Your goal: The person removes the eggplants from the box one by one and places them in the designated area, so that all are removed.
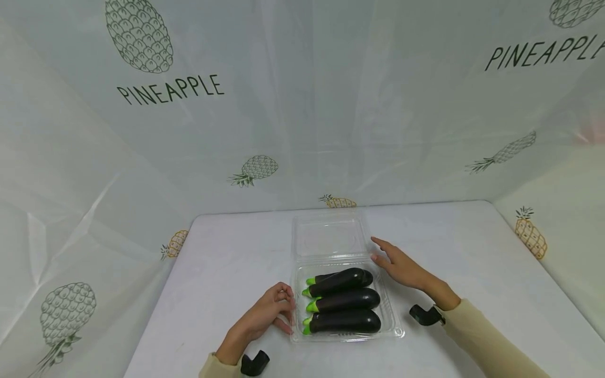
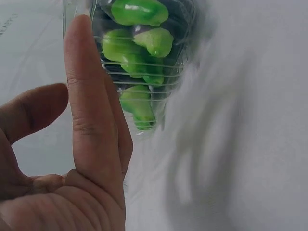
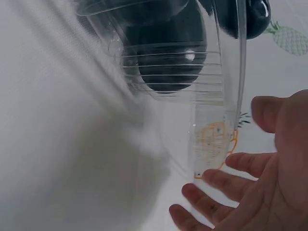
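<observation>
A clear plastic clamshell container lies on the table with its lid folded back behind it. Inside are several dark eggplants, green caps to the left, rounded ends to the right. My left hand is at the container's left side, fingertips right at the wall; in the left wrist view its index finger extends beside the green caps. My right hand reaches in from the right, fingers spread beside the hinge and lid edge. The right wrist view shows its fingers relaxed, holding nothing.
The white table has a back edge close to a hanging sheet printed with pineapples. The sheet also covers the left and right sides. A black wrist device sits at the left cuff, another device at the right.
</observation>
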Available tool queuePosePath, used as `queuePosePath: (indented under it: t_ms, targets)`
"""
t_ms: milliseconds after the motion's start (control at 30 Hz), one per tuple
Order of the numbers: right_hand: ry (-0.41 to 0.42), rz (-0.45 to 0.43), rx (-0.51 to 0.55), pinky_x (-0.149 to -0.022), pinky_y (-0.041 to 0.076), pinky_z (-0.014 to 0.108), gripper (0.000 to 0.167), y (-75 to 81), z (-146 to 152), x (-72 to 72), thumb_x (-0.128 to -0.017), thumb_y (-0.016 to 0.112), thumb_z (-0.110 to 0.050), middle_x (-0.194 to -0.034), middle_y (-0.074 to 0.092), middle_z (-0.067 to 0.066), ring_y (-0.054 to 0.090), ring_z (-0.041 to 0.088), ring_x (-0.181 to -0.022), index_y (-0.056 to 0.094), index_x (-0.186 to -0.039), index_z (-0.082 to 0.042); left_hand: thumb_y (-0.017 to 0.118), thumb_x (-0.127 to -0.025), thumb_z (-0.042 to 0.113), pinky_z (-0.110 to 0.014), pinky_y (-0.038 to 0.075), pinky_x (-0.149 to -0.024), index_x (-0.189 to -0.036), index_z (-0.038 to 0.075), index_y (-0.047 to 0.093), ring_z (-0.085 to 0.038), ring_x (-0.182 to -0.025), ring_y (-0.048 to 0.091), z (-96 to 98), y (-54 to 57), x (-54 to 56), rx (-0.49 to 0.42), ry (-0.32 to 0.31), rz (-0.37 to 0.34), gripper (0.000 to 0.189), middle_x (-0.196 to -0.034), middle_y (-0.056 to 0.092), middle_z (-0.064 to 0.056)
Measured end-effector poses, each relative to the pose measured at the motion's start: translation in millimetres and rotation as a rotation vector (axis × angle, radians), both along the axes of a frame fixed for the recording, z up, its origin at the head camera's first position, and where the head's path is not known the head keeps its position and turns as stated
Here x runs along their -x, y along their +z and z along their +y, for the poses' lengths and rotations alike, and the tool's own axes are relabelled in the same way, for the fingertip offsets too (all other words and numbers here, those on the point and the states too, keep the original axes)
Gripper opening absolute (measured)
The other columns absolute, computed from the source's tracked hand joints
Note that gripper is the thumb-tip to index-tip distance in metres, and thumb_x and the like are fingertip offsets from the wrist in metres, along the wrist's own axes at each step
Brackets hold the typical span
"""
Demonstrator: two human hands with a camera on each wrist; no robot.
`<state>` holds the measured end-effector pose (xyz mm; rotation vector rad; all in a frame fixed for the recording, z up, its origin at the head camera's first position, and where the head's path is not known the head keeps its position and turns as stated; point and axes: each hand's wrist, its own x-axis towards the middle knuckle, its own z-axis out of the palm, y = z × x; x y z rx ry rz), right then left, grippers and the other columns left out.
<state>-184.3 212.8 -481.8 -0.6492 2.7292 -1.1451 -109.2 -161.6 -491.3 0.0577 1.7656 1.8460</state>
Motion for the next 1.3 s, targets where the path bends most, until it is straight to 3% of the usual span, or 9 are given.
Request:
queuePosePath:
  t_ms: [133,333,533,867,1300]
  targets:
    - [0.006,0.065,-0.042,-0.117,0.034,0.074,0.058,2.8,1.7,-5.6,-0.112,0.052,-0.023,-0.159,0.039,0.036,0.037,0.058,-0.146,0.035,-0.156,0.011,0.057,-0.100,0.004,-0.031,0.064,-0.056,-0.119,-0.002,0.045,-0.016,-0.072,0.062,0.5,0.4,3.3,0.021,0.009,0.003,0.023,-0.088,0.055,-0.004]
    - [0.033,0.213,-0.098,-0.114,0.041,0.072,0.056,14.3,-1.6,-17.2,-0.108,0.063,-0.019,-0.156,0.045,0.031,0.045,0.053,-0.142,0.044,-0.154,0.006,0.057,-0.100,0.004,-0.030,0.063,-0.054,-0.124,-0.003,0.045,-0.015,-0.070,0.064,0.9,0.9,9.0,0.047,0.032,0.026,0.028,-0.090,0.056,-0.004]
    - [0.130,0.305,-0.133,-0.110,0.047,0.067,0.052,31.9,-12.3,-28.1,-0.103,0.070,-0.019,-0.152,0.054,0.021,0.052,0.045,-0.139,0.054,-0.149,-0.001,0.057,-0.101,0.004,-0.030,0.063,-0.053,-0.127,-0.006,0.044,-0.015,-0.070,0.062,1.3,1.9,13.3,0.051,0.040,0.053,0.031,-0.090,0.055,-0.004]
    - [0.315,0.351,-0.221,-0.108,0.051,0.060,0.046,49.3,-28.8,-35.8,-0.100,0.075,-0.021,-0.142,0.064,0.009,0.059,0.034,-0.131,0.063,-0.142,-0.006,0.057,-0.102,0.003,-0.029,0.061,-0.052,-0.124,-0.005,0.043,-0.015,-0.069,0.061,3.1,2.9,17.4,0.060,0.038,0.057,0.027,-0.090,0.056,-0.004]
    - [0.423,0.368,-0.291,-0.105,0.055,0.052,0.041,48.6,-38.8,-32.3,-0.097,0.079,-0.018,-0.132,0.069,0.004,0.063,0.027,-0.123,0.068,-0.135,-0.008,0.057,-0.104,0.004,-0.030,0.061,-0.052,-0.123,-0.003,0.044,-0.015,-0.069,0.061,2.3,0.7,17.4,0.043,0.037,0.060,0.023,-0.091,0.055,-0.004]
